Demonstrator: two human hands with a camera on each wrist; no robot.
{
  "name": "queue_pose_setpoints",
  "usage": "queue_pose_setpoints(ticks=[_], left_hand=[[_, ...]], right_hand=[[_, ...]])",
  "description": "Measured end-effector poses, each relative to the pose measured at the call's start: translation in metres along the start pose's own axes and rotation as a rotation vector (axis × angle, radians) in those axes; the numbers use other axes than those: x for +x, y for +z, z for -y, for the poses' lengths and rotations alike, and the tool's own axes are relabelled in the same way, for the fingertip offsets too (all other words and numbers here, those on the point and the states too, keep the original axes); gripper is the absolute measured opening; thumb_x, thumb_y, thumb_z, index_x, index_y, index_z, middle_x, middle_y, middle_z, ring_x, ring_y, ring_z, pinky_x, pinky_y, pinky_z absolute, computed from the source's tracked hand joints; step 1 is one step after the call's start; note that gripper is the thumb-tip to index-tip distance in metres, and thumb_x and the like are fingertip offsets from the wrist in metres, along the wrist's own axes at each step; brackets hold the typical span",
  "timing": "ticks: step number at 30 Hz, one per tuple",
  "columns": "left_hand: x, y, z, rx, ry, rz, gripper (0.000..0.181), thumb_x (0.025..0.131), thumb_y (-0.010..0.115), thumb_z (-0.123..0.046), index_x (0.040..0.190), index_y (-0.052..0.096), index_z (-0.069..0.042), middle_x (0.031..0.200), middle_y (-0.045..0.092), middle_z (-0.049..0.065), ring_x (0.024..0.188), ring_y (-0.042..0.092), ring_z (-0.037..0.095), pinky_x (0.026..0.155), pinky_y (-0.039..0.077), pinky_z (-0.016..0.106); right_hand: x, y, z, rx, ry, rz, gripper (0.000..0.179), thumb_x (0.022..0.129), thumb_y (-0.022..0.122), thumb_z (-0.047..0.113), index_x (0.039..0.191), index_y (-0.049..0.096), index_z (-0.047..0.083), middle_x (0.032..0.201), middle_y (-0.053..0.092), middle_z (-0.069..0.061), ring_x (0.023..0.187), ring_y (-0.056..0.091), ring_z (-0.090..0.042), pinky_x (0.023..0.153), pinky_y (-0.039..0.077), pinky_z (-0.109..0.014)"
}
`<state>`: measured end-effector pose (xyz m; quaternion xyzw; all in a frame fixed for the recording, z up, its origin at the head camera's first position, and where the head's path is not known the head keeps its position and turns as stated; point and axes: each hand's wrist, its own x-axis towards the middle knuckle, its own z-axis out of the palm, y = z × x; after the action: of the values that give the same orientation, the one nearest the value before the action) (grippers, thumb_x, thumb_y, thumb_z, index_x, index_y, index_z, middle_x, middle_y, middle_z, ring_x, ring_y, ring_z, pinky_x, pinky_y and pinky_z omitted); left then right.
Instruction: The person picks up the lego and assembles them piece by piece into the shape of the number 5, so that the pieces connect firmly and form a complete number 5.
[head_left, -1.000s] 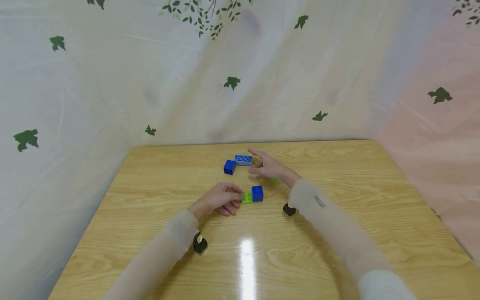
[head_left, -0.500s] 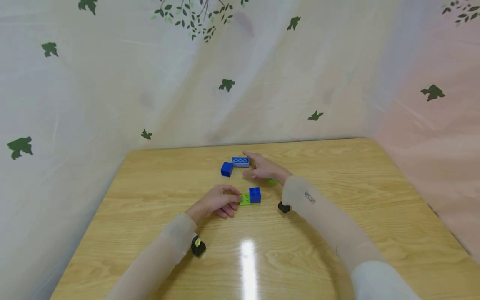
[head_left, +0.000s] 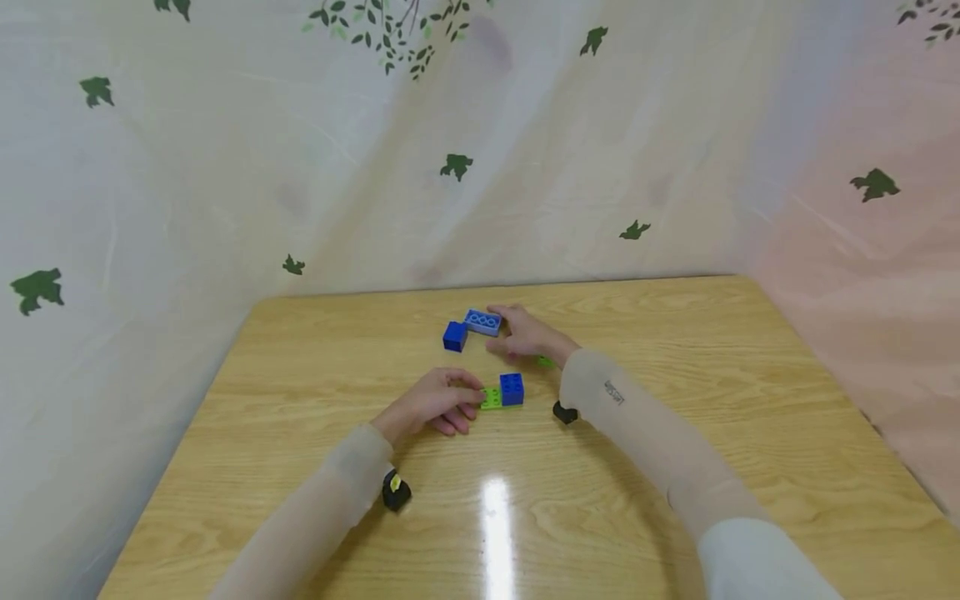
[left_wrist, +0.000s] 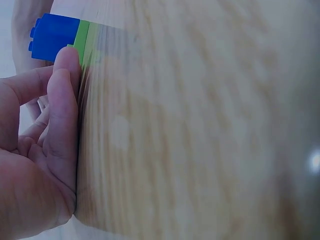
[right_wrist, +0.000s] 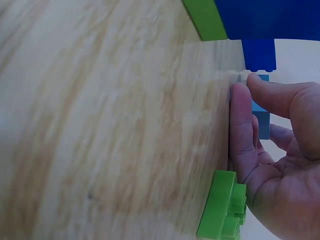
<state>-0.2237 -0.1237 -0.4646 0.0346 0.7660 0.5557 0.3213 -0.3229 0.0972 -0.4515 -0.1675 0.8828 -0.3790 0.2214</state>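
- Backdrop (head_left: pixel 360 192): pale cloth printed with green leaf and bird shapes, behind and beside the table.
- Table (head_left: pixel 675 358): wood-grain top, bearing all the blocks.
- Sleeves (head_left: pixel 637 408): light-coloured, one on each forearm.
- Left hand (head_left: pixel 433 398): fingers bent; thumb and fingertips pinch the left end of the green plate (head_left: pixel 491 398).
- Right hand (head_left: pixel 528 333): index finger and thumb spread well apart, nothing grasped. The index fingertip is at the right end of the light blue brick (head_left: pixel 482 322); the thumb stands apart from it.
- Green plate: flat on the table, studs up.
- Light blue brick: beyond the plate, ring pattern showing.
- Near blue block (head_left: pixel 512 388): seated on the plate's right end.
- Far blue block (head_left: pixel 454 336): just beside the light blue brick's left end; contact cannot be determined.
- Green brick (right_wrist: pixel 217 205): on the table beside the right hand, studs up, partly hidden in the head view.
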Motion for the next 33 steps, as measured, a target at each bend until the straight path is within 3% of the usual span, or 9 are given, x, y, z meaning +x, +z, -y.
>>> queue_pose_setpoints(ticks=[6, 11, 16, 19, 25, 33], left_hand=[[0.0, 0.0, -0.001, 0.006, 0.005, -0.006, 0.033, 0.097, 0.07, -0.029, 0.124, 0.065, -0.011, 0.087, 0.072, 0.011, 0.062, 0.069, 0.017, 0.052, 0.057, 0.028], [-0.001, 0.001, 0.001, 0.009, 0.012, -0.014, 0.031, 0.097, 0.07, -0.028, 0.122, 0.066, -0.01, 0.086, 0.071, 0.011, 0.061, 0.069, 0.016, 0.05, 0.056, 0.027], [-0.001, 0.002, 0.001, 0.006, 0.012, -0.018, 0.032, 0.096, 0.07, -0.029, 0.122, 0.066, -0.011, 0.086, 0.071, 0.01, 0.06, 0.068, 0.017, 0.05, 0.055, 0.027], [-0.001, 0.002, 0.0, 0.012, 0.015, -0.017, 0.031, 0.097, 0.07, -0.028, 0.123, 0.066, -0.01, 0.087, 0.071, 0.011, 0.061, 0.068, 0.017, 0.05, 0.056, 0.027], [-0.002, 0.002, -0.002, 0.013, 0.01, -0.017, 0.031, 0.098, 0.069, -0.027, 0.124, 0.065, -0.01, 0.087, 0.072, 0.011, 0.062, 0.069, 0.017, 0.051, 0.056, 0.028], [-0.004, 0.001, -0.002, 0.003, 0.02, -0.023, 0.031, 0.097, 0.07, -0.027, 0.122, 0.065, -0.01, 0.086, 0.072, 0.011, 0.061, 0.069, 0.016, 0.051, 0.056, 0.028]], right_hand=[[0.0, 0.002, 0.003, 0.033, -0.005, -0.02, 0.07, 0.1, 0.068, 0.021, 0.159, 0.031, 0.014, 0.139, 0.034, -0.018, 0.084, 0.064, -0.024, 0.068, 0.058, -0.029], [0.0, 0.003, 0.001, 0.055, -0.035, -0.013, 0.063, 0.103, 0.063, 0.019, 0.157, 0.034, 0.009, 0.126, 0.048, -0.017, 0.069, 0.065, -0.021, 0.062, 0.056, -0.029], [-0.001, 0.003, 0.001, 0.074, -0.041, -0.008, 0.058, 0.104, 0.06, 0.019, 0.156, 0.036, 0.008, 0.116, 0.058, -0.014, 0.066, 0.064, -0.02, 0.061, 0.055, -0.029], [-0.003, 0.002, 0.004, 0.078, -0.032, -0.01, 0.057, 0.105, 0.059, 0.019, 0.156, 0.036, 0.008, 0.12, 0.057, -0.014, 0.069, 0.063, -0.02, 0.065, 0.056, -0.03], [-0.011, 0.001, 0.01, -0.014, -0.039, -0.014, 0.059, 0.105, 0.058, 0.022, 0.156, 0.034, 0.004, 0.138, 0.05, -0.019, 0.067, 0.062, -0.019, 0.07, 0.052, -0.029], [-0.016, 0.001, 0.013, 0.033, -0.032, -0.051, 0.06, 0.103, 0.06, 0.022, 0.155, 0.037, 0.002, 0.131, 0.055, -0.016, 0.069, 0.062, -0.019, 0.062, 0.052, -0.027]])
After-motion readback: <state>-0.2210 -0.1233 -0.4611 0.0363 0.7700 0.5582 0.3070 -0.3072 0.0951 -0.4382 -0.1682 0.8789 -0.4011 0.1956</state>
